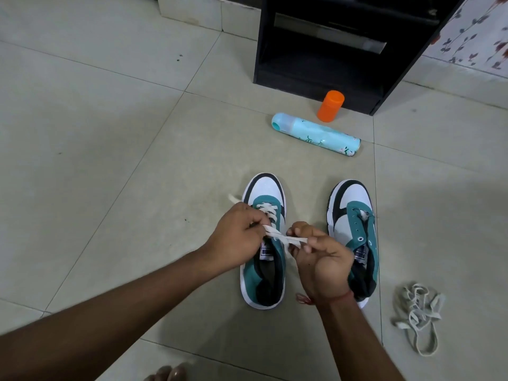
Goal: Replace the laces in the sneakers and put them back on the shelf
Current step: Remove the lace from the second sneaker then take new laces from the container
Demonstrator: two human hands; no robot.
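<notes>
Lacing under way: a person pulls a white lace (277, 237) taut over the left-hand sneaker (264, 243) on the tiled floor (110, 160).

Both forearms reach forward and down; the left hand (236, 235) pinches one lace end, the right hand (319, 251), palm turned up, pinches the other, seemingly to draw it snug; the second sneaker (354, 215) stands just beside, unlaced; a loose lace bundle (417, 312) lies to its right; the black shelf (343, 50) waits well beyond.

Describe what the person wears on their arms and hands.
Both forearms are bare, with no sleeves in view. The right hand has a thin red thread bracelet tied at the wrist, with frayed ends hanging off it. The left hand wears nothing; no rings or watch show.
</notes>
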